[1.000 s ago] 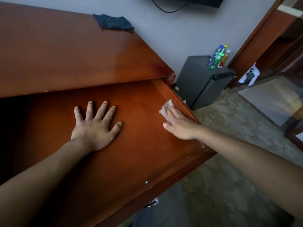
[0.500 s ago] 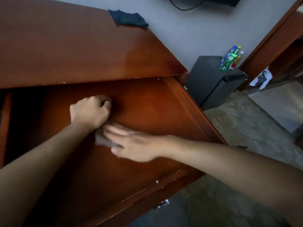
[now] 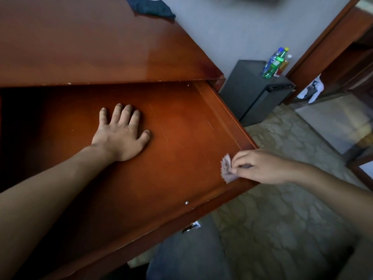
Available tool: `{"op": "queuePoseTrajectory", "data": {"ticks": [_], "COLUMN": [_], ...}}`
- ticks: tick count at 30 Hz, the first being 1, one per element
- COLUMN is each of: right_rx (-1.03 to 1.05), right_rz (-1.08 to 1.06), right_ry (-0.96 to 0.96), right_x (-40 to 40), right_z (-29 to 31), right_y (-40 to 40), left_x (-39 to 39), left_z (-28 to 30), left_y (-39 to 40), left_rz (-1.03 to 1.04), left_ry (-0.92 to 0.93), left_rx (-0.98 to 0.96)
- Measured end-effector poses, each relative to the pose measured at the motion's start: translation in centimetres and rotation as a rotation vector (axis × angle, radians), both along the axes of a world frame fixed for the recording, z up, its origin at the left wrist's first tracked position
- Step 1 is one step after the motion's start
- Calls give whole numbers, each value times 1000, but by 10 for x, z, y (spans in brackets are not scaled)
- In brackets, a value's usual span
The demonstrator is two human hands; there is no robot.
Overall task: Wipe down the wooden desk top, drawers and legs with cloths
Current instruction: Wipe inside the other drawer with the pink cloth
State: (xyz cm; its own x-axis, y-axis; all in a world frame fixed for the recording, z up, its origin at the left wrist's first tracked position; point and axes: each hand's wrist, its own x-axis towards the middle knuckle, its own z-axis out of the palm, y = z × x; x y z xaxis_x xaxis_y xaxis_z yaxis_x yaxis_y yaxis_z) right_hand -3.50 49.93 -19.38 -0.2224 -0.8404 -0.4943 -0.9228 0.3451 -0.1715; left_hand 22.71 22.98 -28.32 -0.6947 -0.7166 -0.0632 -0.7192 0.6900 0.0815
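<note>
Inside the pulled-out drawer (image 3: pixel 181 142) of the wooden table (image 3: pixel 90 41), my left hand (image 3: pixel 121 136) lies flat on the drawer floor, palm down, fingers straight and spread, pointing toward twelve o'clock. At about four o'clock from it, near the drawer's right front corner, my right hand (image 3: pixel 260 167) pinches a small pale cloth (image 3: pixel 227 168) between thumb and curled fingers; its frayed edge sticks out toward nine o'clock and touches the drawer floor just beside the front wall. The two hands are well apart. At twelve o'clock, on the far edge of the table top, a dark blue cloth (image 3: pixel 150 6) lies crumpled against the grey wall (image 3: pixel 232 27). A small metal screw head (image 3: pixel 187 202) shows on the drawer's front rim, and a metal handle (image 3: pixel 191 227) sits below it on the drawer front. At two o'clock, on the floor past the table's corner, stands a black cabinet (image 3: pixel 250 91) carrying several plastic bottles (image 3: pixel 275 63), clustered at its far right corner. Patterned carpet (image 3: pixel 282 209) covers the floor at five o'clock.
</note>
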Motion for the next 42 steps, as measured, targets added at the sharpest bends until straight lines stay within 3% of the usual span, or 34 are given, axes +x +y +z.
{"op": "queuePoseTrajectory", "data": {"ticks": [2, 5, 11, 15, 20, 24, 28, 32, 38, 42], "right_rx": [24, -4, -37, 48, 98, 161, 235, 153, 115, -35], "right_rz": [1, 214, 414, 206, 206, 340, 267, 175, 239, 411], "right_ry": [-9, 29, -130, -169, 270, 359, 332, 84, -193, -333], "right_x": [9, 24, 73, 58, 10, 22, 29, 48, 131, 178], "right_z": [-2, -7, -10, 11, 22, 24, 22, 24, 39, 31], "right_y": [10, 14, 1, 2, 19, 14, 7, 2, -19, -32], "left_x": [1, 1, 2, 3, 2, 2, 4, 3, 1, 3], "left_z": [0, -1, -2, -3, -4, -7, -7, -6, -3, -2], "left_y": [1, 4, 9, 9, 8, 6, 6, 7, 7, -2], "left_rz": [-4, -13, -17, -21, -25, -27, -27, -24, -28, -45], "left_ry": [2, 8, 20, 16, 11, 15, 14, 26, 24, 29], "left_rx": [-8, -13, -20, -32, -33, -38, -40, -41, -18, 8]}}
